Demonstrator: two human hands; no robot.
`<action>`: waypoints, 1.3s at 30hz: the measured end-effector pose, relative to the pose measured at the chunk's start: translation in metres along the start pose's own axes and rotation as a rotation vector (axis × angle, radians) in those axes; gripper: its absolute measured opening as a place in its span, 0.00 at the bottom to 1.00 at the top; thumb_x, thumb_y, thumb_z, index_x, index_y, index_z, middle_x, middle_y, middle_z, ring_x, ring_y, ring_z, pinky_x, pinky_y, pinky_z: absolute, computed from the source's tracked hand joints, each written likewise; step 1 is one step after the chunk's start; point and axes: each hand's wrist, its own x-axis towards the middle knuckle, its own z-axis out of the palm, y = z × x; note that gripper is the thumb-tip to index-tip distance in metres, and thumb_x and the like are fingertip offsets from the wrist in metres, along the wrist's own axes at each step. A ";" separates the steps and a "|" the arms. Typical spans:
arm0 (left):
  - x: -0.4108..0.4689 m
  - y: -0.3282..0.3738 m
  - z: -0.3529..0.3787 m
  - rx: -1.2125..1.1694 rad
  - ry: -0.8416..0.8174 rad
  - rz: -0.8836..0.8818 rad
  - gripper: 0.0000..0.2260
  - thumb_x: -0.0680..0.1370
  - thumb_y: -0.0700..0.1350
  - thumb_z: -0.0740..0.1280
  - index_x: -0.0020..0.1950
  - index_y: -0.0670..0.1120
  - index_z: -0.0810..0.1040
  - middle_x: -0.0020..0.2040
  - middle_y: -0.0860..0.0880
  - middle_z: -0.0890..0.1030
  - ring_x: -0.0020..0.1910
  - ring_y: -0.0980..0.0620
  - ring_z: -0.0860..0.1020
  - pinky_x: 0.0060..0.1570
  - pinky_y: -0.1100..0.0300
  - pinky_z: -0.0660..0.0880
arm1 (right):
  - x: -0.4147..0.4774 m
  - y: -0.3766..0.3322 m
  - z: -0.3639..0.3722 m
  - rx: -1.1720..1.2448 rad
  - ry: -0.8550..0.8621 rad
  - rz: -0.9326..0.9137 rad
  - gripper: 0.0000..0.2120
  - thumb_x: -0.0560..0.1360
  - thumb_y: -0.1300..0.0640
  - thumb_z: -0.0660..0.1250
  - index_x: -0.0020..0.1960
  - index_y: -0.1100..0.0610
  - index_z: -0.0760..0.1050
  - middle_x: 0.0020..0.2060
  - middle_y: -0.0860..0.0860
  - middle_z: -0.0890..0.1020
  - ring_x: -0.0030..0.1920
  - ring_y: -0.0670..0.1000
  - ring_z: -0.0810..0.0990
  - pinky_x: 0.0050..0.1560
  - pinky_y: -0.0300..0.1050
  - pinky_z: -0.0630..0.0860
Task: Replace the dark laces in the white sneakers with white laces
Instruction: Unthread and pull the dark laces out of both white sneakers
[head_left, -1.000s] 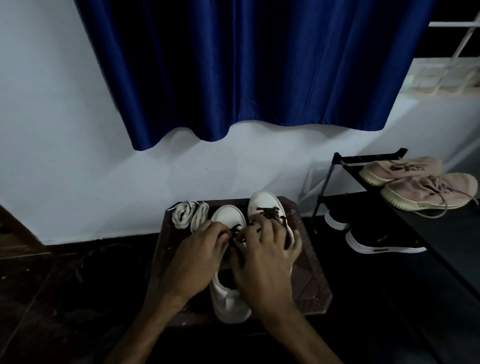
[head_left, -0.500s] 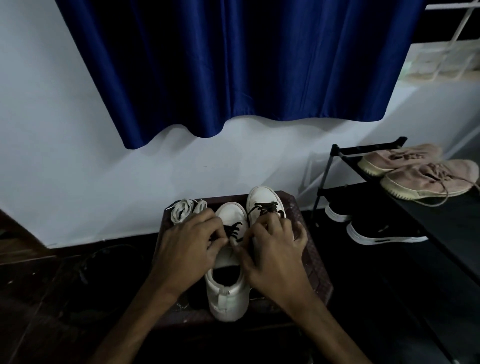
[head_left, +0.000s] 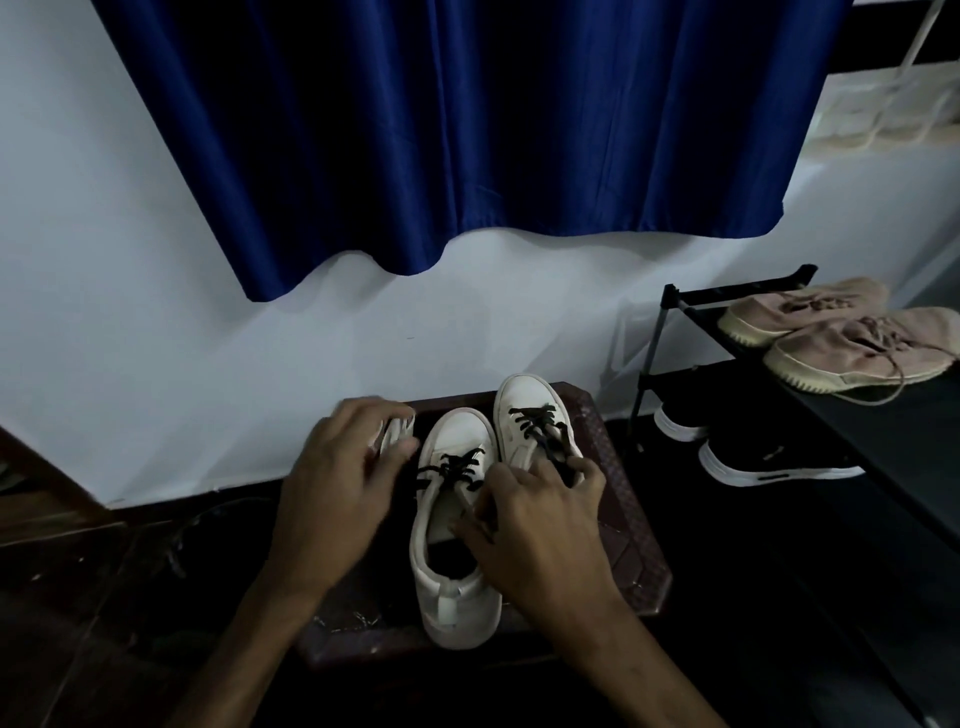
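Two white low-top sneakers (head_left: 457, 436) with dark laces (head_left: 457, 467) sitting on brown patterned tabletop (head_left: 636, 551), left hand (head_left: 337, 483) now shifting off them, curling around bundled white laces (head_left: 397, 428), right hand (head_left: 535, 530) curling over sneakers, pinch unclear

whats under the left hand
The white laces poke out between the fingers and thumb of the left hand, which grips them on the dark stand. The rest of the bundle, beneath the palm, is hidden.

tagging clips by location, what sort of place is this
Likely a corner of a home: a black shoe rack holding pink shoes, a blue curtain over a white wall, white sneakers on a low stool.
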 end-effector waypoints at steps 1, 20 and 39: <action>-0.003 0.009 0.002 0.083 -0.087 0.085 0.07 0.77 0.54 0.66 0.55 0.58 0.78 0.55 0.63 0.75 0.52 0.61 0.73 0.48 0.61 0.71 | 0.000 0.000 -0.001 -0.004 -0.001 -0.001 0.13 0.68 0.40 0.65 0.38 0.49 0.72 0.31 0.45 0.80 0.42 0.52 0.79 0.52 0.55 0.62; 0.022 -0.045 -0.028 -0.103 0.517 -0.470 0.07 0.76 0.50 0.70 0.41 0.48 0.76 0.40 0.47 0.80 0.38 0.41 0.79 0.41 0.52 0.72 | -0.002 -0.006 -0.005 -0.089 0.064 0.054 0.15 0.68 0.45 0.73 0.31 0.51 0.72 0.23 0.47 0.75 0.32 0.50 0.77 0.42 0.49 0.58; -0.065 0.017 0.040 -0.182 0.110 -0.256 0.07 0.72 0.57 0.64 0.43 0.55 0.75 0.43 0.60 0.73 0.36 0.62 0.73 0.35 0.67 0.69 | 0.030 -0.004 0.001 -0.062 -0.097 -0.126 0.07 0.65 0.49 0.67 0.39 0.50 0.79 0.44 0.47 0.78 0.47 0.55 0.77 0.46 0.56 0.72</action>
